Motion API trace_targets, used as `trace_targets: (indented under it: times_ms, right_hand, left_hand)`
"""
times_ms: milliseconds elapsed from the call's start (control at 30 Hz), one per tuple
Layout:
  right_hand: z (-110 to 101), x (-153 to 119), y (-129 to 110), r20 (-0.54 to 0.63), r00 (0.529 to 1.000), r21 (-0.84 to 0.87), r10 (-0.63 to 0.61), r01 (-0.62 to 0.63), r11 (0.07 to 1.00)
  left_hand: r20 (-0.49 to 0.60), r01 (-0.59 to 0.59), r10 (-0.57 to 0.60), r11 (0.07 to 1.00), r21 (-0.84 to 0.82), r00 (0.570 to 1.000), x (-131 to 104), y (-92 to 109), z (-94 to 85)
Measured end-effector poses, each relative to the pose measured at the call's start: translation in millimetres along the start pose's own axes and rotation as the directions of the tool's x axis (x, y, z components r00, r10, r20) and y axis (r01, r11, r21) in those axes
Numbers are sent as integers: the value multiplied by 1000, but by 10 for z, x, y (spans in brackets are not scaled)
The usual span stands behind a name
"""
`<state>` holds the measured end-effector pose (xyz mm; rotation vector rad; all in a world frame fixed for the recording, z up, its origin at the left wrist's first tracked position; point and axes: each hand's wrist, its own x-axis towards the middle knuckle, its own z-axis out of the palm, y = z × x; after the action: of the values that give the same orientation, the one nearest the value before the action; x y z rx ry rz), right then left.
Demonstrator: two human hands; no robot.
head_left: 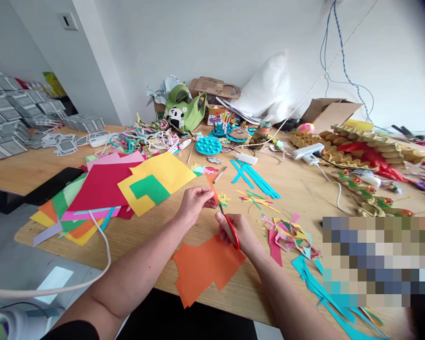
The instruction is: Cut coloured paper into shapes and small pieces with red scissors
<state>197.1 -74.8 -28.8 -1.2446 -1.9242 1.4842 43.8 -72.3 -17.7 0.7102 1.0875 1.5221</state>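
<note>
My left hand [198, 204] pinches a narrow orange paper strip [211, 183] that points up and away from me. Red-handled scissors [233, 231] are in my right hand [236, 231], with my fingers through the handles and the blades at the lower end of the strip. Beneath my right hand, a larger orange sheet [205, 264] with cut-out edges lies near the table's front edge. Tiny green and yellow clippings [224, 200] lie just beyond the blades. A pen [219, 174] rests behind the strip.
Coloured paper sheets [99, 186] are piled at left beside a black phone-like slab [53, 189]. Blue strips [257, 178] and mixed scraps [290, 233] lie to the right. A green panda bag [186, 111] stands at the back. A white cable [106, 245] crosses the left front.
</note>
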Motion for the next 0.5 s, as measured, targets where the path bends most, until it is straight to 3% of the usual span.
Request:
trace_targets:
  times_ms: [500]
  right_hand:
    - [4,10,4,-28,999,-20,39,-39,999]
  left_hand:
    - [2,10,-10,1000,-24,1000,10,-11,-4]
